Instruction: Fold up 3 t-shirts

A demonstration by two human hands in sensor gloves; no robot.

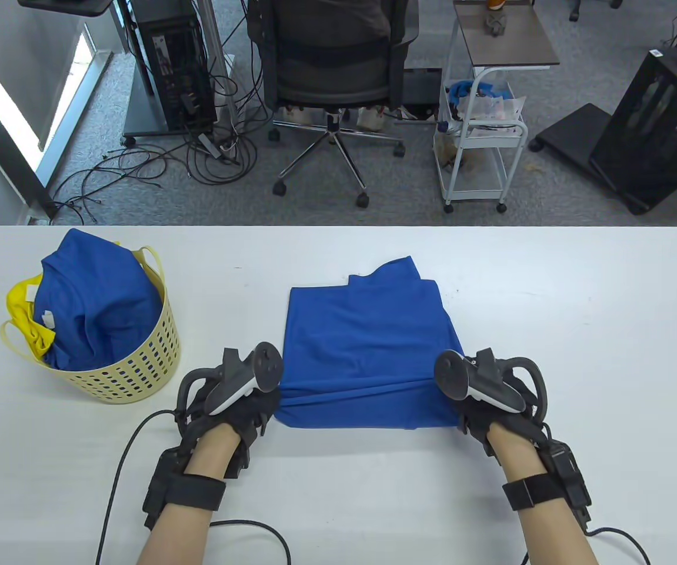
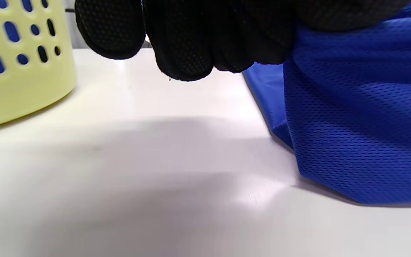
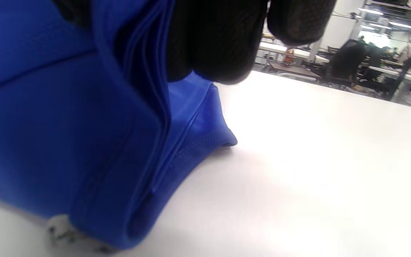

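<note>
- Office floor with a swivel chair, cables and a white cart is lying beyond the far edge of the white table; the work surface is running the full width of the table view.
- Yellow perforated basket, at the left, is holding a bundled blue t-shirt and a yellow garment; judged not yet folded.
- Left hand is curling its fingers around the near left corner of the blue t-shirt on the table, with cloth gathered under them.
- Blue t-shirt on the table is lying at centre, part folded into a rectangle, a collar or sleeve portion poking out at its far edge; its near edge is bunching between the hands.
- Handling: mesh knit, judged light, limp and somewhat slippery; layers could slide apart, so both near corners are the sensible hold.
- Right hand is pinching the near right corner, its fingers closing over several stacked layers.
- Room: bare table is lying right of and beyond the shirt; the basket is standing near the left hand, so leftward sweeps risk knocking it.
</note>
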